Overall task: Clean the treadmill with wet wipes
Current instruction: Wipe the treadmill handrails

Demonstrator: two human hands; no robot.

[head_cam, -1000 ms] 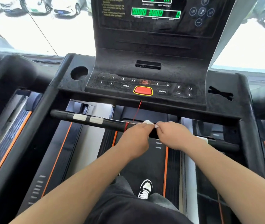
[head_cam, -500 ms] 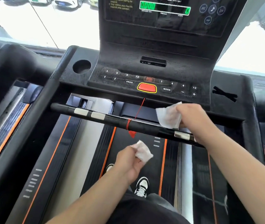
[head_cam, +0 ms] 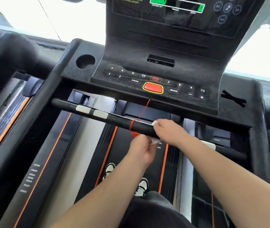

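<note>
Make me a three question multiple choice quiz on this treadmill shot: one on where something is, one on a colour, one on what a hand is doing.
1. Where is the right hand?
A) on the cup holder
B) on the crossbar, just right of the red cord
C) on the display

2. What colour is the big console button?
A) red with a yellow rim
B) green
C) blue

3. What is the left hand doing?
A) pressing MODE
B) lying flat on the belt
C) pinching a white wipe below the crossbar

Answers:
1 B: its fingers curl over the bar beside the cord's wraps.
2 A: the red pad sits inside a yellow outline.
3 C: the wipe shows at its fingertips under the bar.
</note>
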